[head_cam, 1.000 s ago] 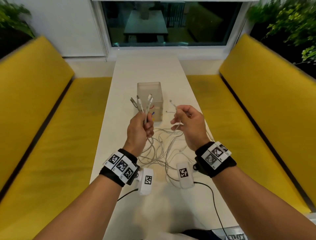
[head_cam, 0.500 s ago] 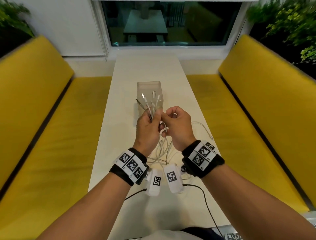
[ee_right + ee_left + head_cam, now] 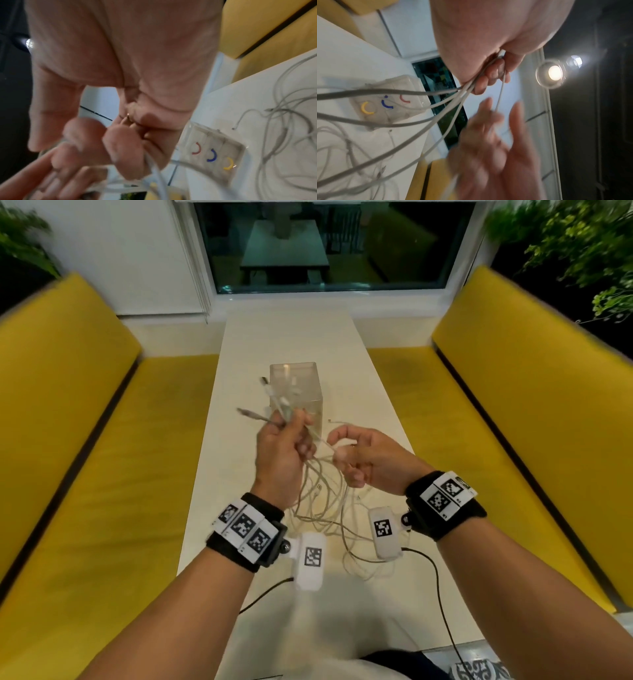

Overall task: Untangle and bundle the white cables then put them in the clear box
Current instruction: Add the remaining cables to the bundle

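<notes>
My left hand (image 3: 284,446) grips a bunch of white cable ends (image 3: 274,405) that stick out up and to the left, in front of the clear box (image 3: 301,381). The rest of the white cables (image 3: 322,508) hang from that fist in loose loops onto the table between my wrists. My right hand (image 3: 356,453) is just to the right, fingers curled, pinching one thin cable (image 3: 500,92) that runs across from the left fist (image 3: 488,73). The box (image 3: 214,152) stands upright with red, blue and yellow curved marks on it. The right hand is blurred in the wrist views.
The narrow white table (image 3: 291,337) runs away from me toward a dark window. Yellow benches (image 3: 85,440) (image 3: 531,422) flank it on both sides. Black leads (image 3: 442,594) trail from the wrist cameras over the near table edge. Plants stand in the far corners.
Half a second ago the hands were touching at the cable ends. They have parted: the right hand moved right with one cable, and the left fist tilted so the ends point left.
</notes>
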A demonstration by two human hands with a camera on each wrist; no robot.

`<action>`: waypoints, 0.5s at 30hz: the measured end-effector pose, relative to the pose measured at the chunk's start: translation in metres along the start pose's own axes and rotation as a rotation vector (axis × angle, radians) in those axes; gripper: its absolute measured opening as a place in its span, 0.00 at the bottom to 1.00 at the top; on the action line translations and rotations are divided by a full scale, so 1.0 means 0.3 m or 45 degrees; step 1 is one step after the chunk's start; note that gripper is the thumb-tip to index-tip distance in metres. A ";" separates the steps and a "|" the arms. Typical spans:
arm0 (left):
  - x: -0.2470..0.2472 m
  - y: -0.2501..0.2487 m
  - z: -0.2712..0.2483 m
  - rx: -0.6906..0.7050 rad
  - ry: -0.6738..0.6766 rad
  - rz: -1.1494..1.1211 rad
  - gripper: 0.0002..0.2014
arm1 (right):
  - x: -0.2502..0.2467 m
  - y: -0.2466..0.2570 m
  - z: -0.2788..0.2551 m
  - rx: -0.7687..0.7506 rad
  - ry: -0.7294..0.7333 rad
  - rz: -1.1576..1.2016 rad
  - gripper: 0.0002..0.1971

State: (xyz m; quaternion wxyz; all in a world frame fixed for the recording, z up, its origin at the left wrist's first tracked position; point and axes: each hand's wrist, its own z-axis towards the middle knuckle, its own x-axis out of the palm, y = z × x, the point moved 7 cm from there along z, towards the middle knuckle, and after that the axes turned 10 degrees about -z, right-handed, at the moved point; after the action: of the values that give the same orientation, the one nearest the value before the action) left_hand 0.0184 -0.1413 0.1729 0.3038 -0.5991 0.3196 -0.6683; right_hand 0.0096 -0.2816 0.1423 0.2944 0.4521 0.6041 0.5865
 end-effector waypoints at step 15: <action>-0.005 -0.138 0.065 0.069 -0.001 -0.078 0.17 | -0.213 -0.169 -0.078 0.222 -0.440 -1.035 0.31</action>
State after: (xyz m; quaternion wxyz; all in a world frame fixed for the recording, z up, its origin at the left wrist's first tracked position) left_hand 0.0371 -0.1161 0.2062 0.2992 -0.6004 0.2828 -0.6855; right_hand 0.0053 -0.3441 0.0850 0.5582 0.2923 0.7219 0.2860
